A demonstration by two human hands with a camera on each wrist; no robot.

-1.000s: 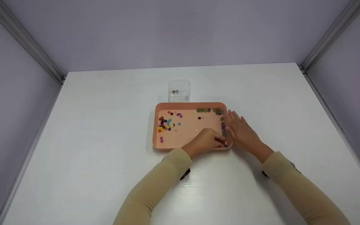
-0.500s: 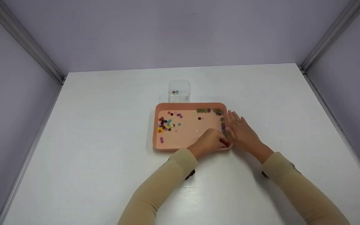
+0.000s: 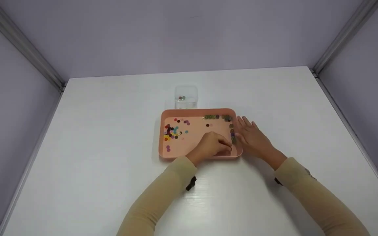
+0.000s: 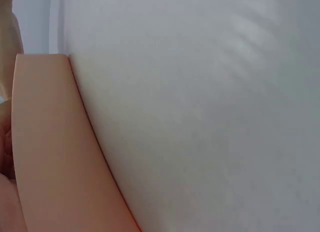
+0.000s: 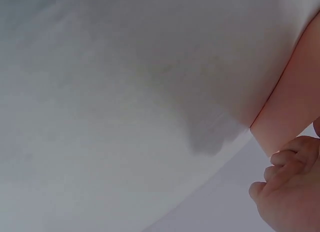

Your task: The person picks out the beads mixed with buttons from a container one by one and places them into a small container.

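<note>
A pink tray lies mid-table with small coloured discs clustered at its left. Greenish discs line its far edge and right edge. My left hand is inside the tray near the front right corner, fingers curled and tips pinched together as on a small disc, which the fingers hide. My right hand lies flat with straight fingers against the outside of the tray's right rim. The left wrist view shows only the tray wall and the table. The right wrist view shows the tray corner and my fingers.
A small clear box with a few discs stands just beyond the tray's far edge. The white table is walled by lilac panels on three sides, with metal corner posts.
My left hand drew back to the left from the tray's front right corner. The dark discs seen in that corner no longer show. My right hand has stayed put.
</note>
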